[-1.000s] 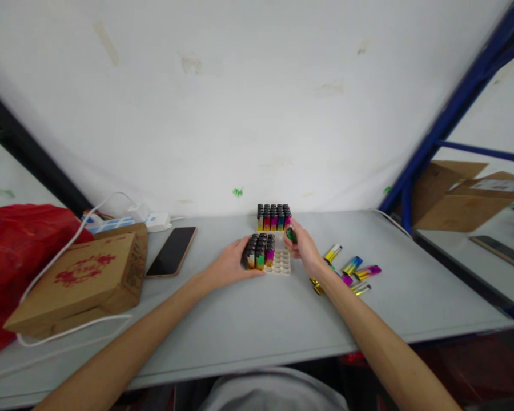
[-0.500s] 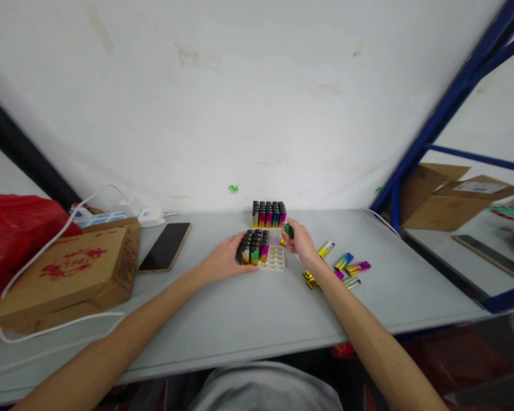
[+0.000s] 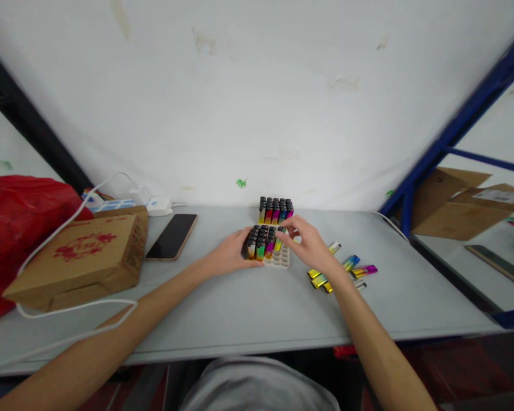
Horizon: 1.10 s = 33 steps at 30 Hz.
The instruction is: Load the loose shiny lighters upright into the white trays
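Observation:
A white tray [image 3: 278, 260] with round holes carries several upright lighters [image 3: 260, 249] with black tops, grouped over its left part. My left hand [image 3: 228, 253] grips the tray's left side, thumb along the front and fingers behind the lighters. With the fingertips of my right hand [image 3: 307, 244] I pinch a yellow-green lighter [image 3: 278, 244], upright at the tray next to the standing ones; its lower end is hard to see. Loose shiny lighters [image 3: 320, 279] lie on the table under and beside my right forearm.
Behind the tray stands another block of upright lighters [image 3: 276, 211] near the wall. To the left are a phone [image 3: 171, 237], a cardboard box [image 3: 72, 260], a white cable [image 3: 79, 307], a power strip [image 3: 158, 206] and a red bag [image 3: 21, 240]. A blue frame [image 3: 432, 154] rises at right.
My right hand has brought the lighter left and turned it upright at the tray. My left hand stays on the tray. The whole view has shifted slightly.

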Each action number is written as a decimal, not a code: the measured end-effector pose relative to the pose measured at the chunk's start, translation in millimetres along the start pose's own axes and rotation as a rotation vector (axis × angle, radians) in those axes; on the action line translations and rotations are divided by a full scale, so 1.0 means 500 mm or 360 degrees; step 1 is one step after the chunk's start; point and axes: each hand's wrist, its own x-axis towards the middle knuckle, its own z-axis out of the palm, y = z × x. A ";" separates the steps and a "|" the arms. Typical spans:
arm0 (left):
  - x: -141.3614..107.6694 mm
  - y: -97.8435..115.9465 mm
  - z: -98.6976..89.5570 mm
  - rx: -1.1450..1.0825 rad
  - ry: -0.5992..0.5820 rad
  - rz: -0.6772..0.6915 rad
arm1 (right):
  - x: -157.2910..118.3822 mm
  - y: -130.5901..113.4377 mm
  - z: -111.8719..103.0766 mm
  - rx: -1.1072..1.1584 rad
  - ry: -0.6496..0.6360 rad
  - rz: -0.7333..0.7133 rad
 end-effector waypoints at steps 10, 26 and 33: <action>0.001 -0.005 0.001 0.0011 0.0009 0.0038 | -0.010 -0.013 -0.002 0.0087 -0.0461 0.0120; 0.001 -0.006 -0.001 0.0027 -0.0005 0.0031 | -0.001 0.010 0.037 -0.0400 -0.0531 0.0137; 0.002 -0.015 0.003 0.0034 -0.0014 0.0037 | 0.000 0.054 -0.036 -0.0743 0.0063 0.0261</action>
